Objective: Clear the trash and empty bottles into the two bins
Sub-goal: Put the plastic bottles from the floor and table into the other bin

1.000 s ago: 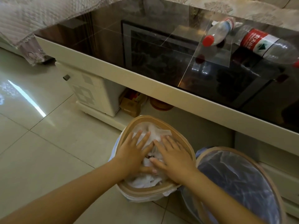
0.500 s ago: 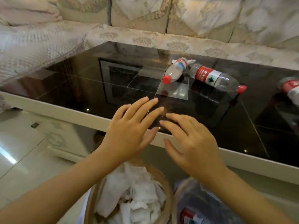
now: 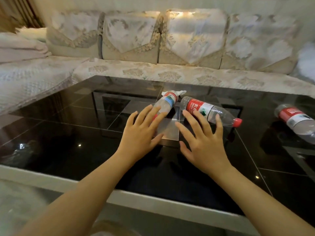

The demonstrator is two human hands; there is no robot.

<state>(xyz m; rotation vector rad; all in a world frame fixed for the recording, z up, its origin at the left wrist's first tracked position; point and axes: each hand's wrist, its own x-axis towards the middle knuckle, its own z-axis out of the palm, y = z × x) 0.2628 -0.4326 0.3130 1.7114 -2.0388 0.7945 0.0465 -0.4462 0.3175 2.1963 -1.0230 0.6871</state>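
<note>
Reaching over the glossy black glass table (image 3: 68,150), left hand (image 3: 139,135) and right hand (image 3: 202,143), fingers spread and empty, near two lying clear plastic red-labelled bottles (image 3: 204,108); each wants gripping next.

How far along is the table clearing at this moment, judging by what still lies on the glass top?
Done: nothing can be confirmed; the bins are barely in view. In hand: nothing yet. The left hand and right hand are open, reaching toward the blue-label bottle and the red-label bottle. Left: both those bottles, a third bottle at the right edge, and a white scrap behind them, all on the table.
</note>
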